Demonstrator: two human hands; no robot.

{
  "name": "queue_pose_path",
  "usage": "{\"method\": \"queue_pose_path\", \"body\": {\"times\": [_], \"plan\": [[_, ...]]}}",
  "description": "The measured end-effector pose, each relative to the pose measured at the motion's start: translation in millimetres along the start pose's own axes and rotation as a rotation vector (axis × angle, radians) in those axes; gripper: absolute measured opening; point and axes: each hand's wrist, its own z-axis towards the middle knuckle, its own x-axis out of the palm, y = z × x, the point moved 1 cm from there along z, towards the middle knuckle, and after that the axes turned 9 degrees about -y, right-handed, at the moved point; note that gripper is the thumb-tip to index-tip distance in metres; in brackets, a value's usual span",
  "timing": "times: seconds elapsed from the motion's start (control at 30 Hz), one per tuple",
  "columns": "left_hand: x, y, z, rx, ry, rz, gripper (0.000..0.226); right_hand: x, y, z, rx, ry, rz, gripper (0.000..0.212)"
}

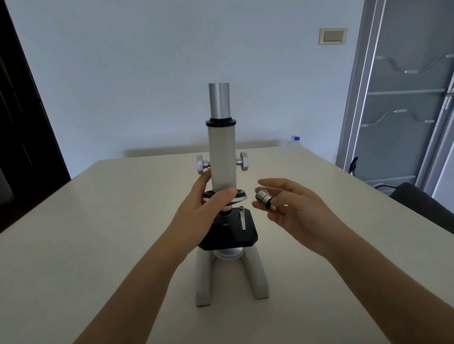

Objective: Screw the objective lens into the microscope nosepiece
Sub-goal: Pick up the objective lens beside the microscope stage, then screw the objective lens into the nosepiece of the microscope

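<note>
A white microscope [223, 155] with a silver eyepiece tube stands upright on the cream table [89, 238]. Its black and silver nosepiece [241, 194] sits just above the black stage [234, 234]. My left hand [204, 209] is wrapped around the lower tube and the nosepiece, thumb across the front. One lens hangs under the nosepiece, mostly hidden by that hand. My right hand [297, 209] hovers to the right of the nosepiece and holds a small silver and black objective lens [264, 199] in its fingertips, a short gap away from the microscope.
Two silver focus knobs [202, 164] stick out on either side of the tube. A stage clip [242, 217] lies on the stage. A dark chair back [426, 209] stands at the table's right edge. A blue-capped bottle [295, 140] sits beyond the far edge.
</note>
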Motion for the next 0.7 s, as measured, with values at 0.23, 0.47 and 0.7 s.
{"method": "queue_pose_path", "body": {"times": [0.23,0.47,0.7], "plan": [[1.3,-4.0,-0.1,-0.062,-0.041,-0.052,0.030,18.8,6.1,-12.2,-0.097,0.083,-0.067,0.038],[4.8,-3.8,-0.3,-0.157,-0.099,-0.076,0.036,29.2,6.2,-18.6,-0.185,-0.026,-0.216,0.020],[-3.7,-2.4,0.4,-0.250,-0.172,-0.222,0.037,39.8,4.5,-24.7,-0.279,-0.103,-0.346,0.010]]}}
